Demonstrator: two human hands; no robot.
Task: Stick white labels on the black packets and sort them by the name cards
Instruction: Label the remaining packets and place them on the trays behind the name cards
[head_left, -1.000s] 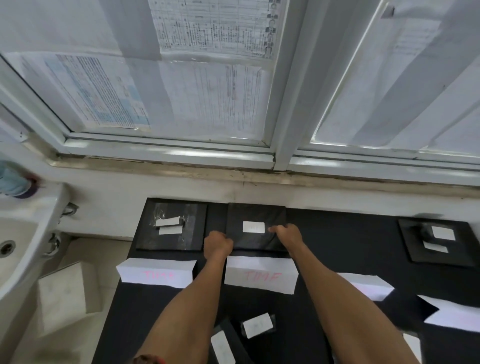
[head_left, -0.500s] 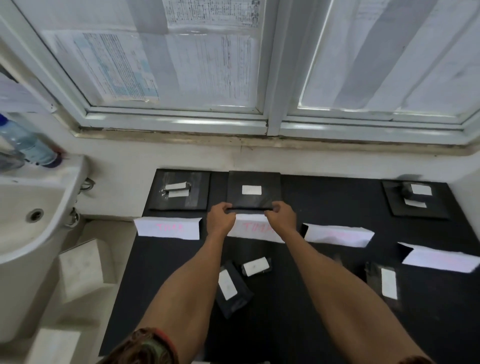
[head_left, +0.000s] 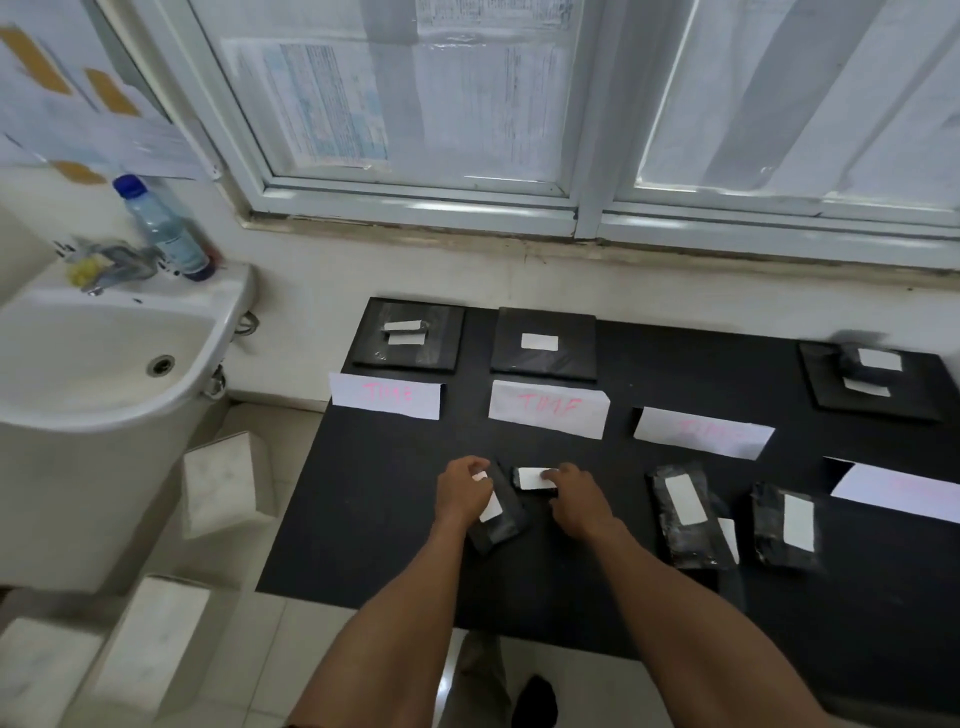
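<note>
On the black table my left hand holds the far end of a slanted black packet with a white label. My right hand grips a smaller labelled black packet just right of it. Behind them stand several white name cards with pink writing: left, middle, right, and one at the far right. Labelled packets lie stacked behind the left card, the middle card and at the far right. Two loose labelled packets lie to my right.
A white sink with a tap and a plastic bottle stands left of the table. White blocks sit on the tiled floor below it. A papered window runs along the back wall.
Both hands let go of the packet on the middle stack and drew back toward me. They now hold the two loose packets in front of the middle card.
</note>
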